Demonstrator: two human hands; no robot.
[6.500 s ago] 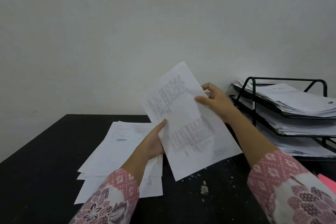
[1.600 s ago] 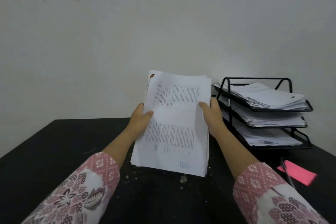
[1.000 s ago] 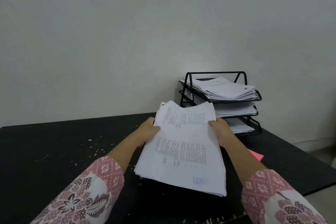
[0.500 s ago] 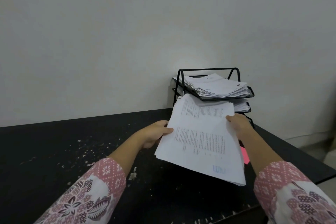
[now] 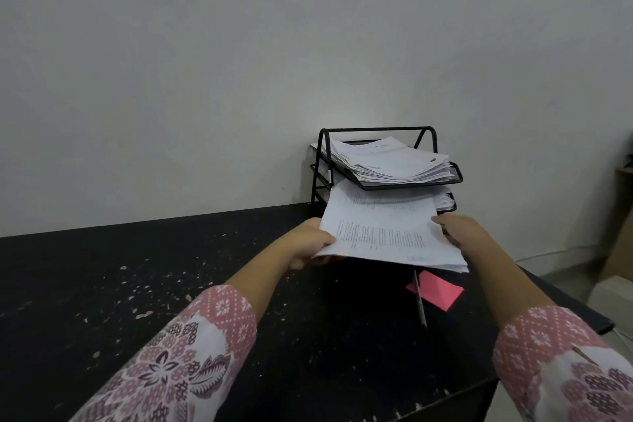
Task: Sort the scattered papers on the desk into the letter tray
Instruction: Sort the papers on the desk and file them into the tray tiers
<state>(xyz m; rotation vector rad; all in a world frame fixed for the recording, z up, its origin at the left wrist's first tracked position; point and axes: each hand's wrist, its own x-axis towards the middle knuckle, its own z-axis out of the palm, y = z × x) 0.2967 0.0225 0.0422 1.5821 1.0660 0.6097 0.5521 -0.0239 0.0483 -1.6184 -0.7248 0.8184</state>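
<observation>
I hold a stack of white printed papers [image 5: 383, 229] flat with both hands. My left hand [image 5: 310, 241] grips its left edge, thumb on top. My right hand [image 5: 460, 233] grips its right edge. The far end of the stack reaches into the middle tier of the black wire letter tray [image 5: 376, 129], under the top tier. A thick pile of papers [image 5: 387, 159] fills the top tier. The tray's lower tiers are mostly hidden behind the held stack.
The black desk [image 5: 154, 284] is speckled with pale flecks. A pink sticky pad [image 5: 436, 291] and a pen [image 5: 420, 305] lie just in front of the tray, below the stack. The desk's right edge is close to my right arm. A pale wall stands behind.
The sheets on the desk were gathered into one stack. Both hands lowered the stack flat and carried it right and forward until its far end went into the tray's middle tier.
</observation>
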